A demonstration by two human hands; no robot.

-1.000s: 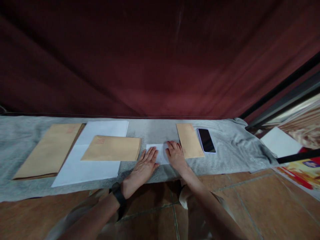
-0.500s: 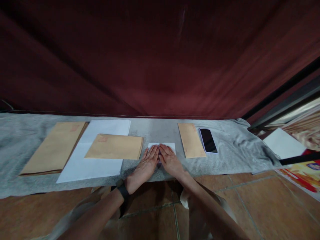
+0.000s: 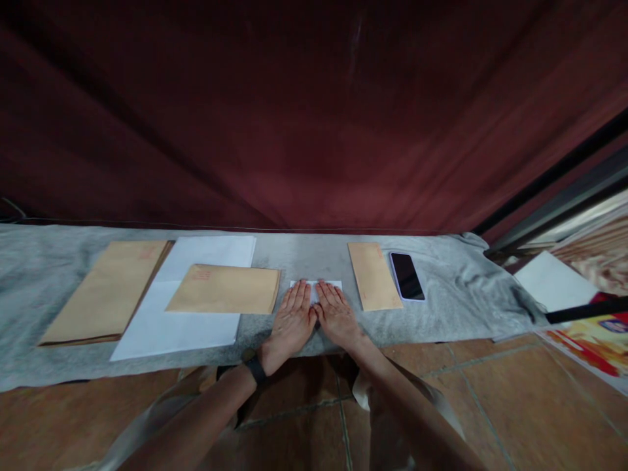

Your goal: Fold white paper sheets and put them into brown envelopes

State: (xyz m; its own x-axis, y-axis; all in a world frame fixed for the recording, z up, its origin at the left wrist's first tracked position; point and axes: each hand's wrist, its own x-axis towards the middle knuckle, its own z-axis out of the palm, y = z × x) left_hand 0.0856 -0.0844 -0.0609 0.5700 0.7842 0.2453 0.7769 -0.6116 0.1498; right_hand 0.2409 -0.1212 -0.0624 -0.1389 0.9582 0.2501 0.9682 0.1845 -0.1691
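My left hand (image 3: 290,320) and my right hand (image 3: 336,315) lie flat side by side, fingers stretched out, pressing on a small folded white paper (image 3: 314,284) on the grey cloth (image 3: 441,307). Only the far edge of that paper shows past my fingertips. A medium brown envelope (image 3: 224,288) lies just left of my left hand, on top of white sheets (image 3: 186,307). A narrow brown envelope (image 3: 373,275) lies just right of my right hand. A black band sits on my left wrist.
A large brown envelope (image 3: 110,289) lies at the far left. A dark phone (image 3: 407,275) rests beside the narrow envelope. A dark red curtain (image 3: 314,118) hangs behind. Brown floor tiles (image 3: 515,399) are in front; white paper (image 3: 554,281) and a colourful print (image 3: 593,340) lie at the right.
My hands came together from the paper's two ends to its middle and now cover most of it; they slid slightly forward since half a second ago.
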